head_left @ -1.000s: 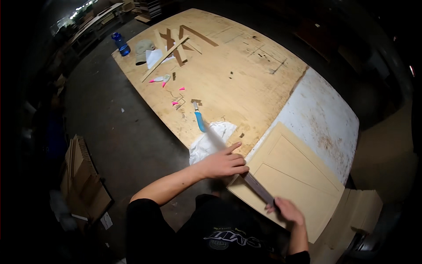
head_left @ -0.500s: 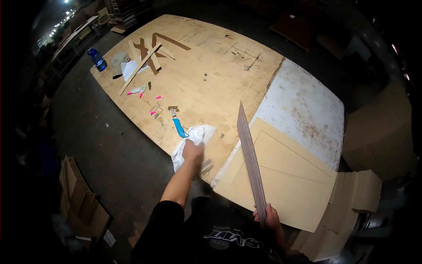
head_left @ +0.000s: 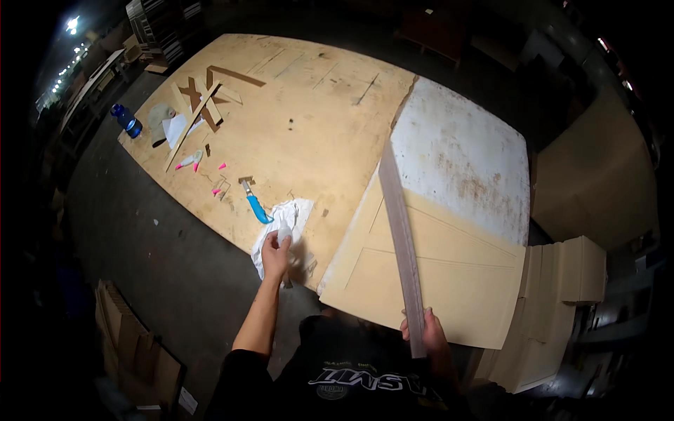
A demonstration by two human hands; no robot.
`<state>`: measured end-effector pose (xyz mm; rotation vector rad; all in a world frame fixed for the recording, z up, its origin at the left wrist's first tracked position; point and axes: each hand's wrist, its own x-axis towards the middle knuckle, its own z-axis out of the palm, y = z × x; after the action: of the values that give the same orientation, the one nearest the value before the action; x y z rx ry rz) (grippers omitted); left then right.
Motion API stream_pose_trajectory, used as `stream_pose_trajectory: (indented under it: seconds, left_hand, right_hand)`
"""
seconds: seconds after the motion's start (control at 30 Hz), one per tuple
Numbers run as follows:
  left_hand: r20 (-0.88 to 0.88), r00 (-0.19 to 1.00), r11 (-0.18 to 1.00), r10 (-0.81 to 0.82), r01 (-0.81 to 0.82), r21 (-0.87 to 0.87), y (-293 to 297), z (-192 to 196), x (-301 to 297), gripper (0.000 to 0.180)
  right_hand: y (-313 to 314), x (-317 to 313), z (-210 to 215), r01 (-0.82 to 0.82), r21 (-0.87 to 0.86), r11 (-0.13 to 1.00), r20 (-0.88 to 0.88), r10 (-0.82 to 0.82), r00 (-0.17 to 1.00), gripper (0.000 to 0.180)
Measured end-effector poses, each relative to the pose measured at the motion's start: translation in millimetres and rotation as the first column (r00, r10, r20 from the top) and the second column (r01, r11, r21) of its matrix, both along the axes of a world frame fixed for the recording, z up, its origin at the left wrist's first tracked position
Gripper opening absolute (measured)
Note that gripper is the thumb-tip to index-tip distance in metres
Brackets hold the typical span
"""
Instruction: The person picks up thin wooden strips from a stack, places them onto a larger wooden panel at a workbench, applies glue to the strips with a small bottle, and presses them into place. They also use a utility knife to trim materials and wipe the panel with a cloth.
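My left hand (head_left: 275,255) is closed on a small whitish bottle (head_left: 283,231), its upper end showing above the fingers. Beneath it a crumpled white cloth (head_left: 295,209) lies at the table's near left edge. A blue-handled knife (head_left: 258,208) rests just beyond, touching the cloth. In my right hand (head_left: 433,330) is the near end of a long grey-brown wood-grain strip (head_left: 401,224), held over the pale board (head_left: 456,291). The strip's pointed far end reaches the seam between the wooden tabletop and the white panel.
The large plywood table (head_left: 316,126) bears crossed wooden strips (head_left: 203,105), a cap (head_left: 159,116), a blue water bottle (head_left: 126,121) and a white bottle with pink tips (head_left: 190,161). A stained white panel (head_left: 463,147) joins on the right. Cardboard (head_left: 583,274) stands beyond the right edge.
My left hand has lifted off the cloth with the small bottle in it. The right hand still holds the strip, whose far end appears nearer the seam. The view has shifted.
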<state>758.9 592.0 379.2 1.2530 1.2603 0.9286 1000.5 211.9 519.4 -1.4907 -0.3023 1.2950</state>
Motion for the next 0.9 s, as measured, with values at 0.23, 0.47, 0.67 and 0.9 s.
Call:
stream_pose_trajectory:
  seconds: [0.23, 0.47, 0.67, 0.9]
  left_hand:
    - [-0.042, 0.898, 0.899, -0.438, 0.438, -0.003, -82.7, 96.1, 32.3, 0.024]
    - [-0.394, 0.767, 0.817, -0.507, 0.573, 0.065, -113.5, 104.1, 56.1, 0.028]
    - [-0.651, 0.642, 0.703, -0.406, 0.674, 0.226, -111.6, 118.9, 80.0, 0.028]
    - [-0.72, 0.562, 0.673, -0.407, 0.718, 0.18, -105.5, 124.3, 98.2, 0.023]
  right_hand:
    - [-1.6, 37.8, -3.8, 0.037, 0.123, 0.992, 0.01, -0.038, 0.999, 0.071]
    - [-32.0, 67.4, 15.5, 0.052, 0.13, 0.99, 0.184, -0.076, 0.98, 0.073]
    - [-73.4, 72.4, -0.1, 0.25, 0.13, 0.959, 0.123, -0.266, 0.956, 0.072]
    - [-95.9, 77.3, -7.5, 0.316, 0.17, 0.933, 0.113, -0.337, 0.935, 0.072]
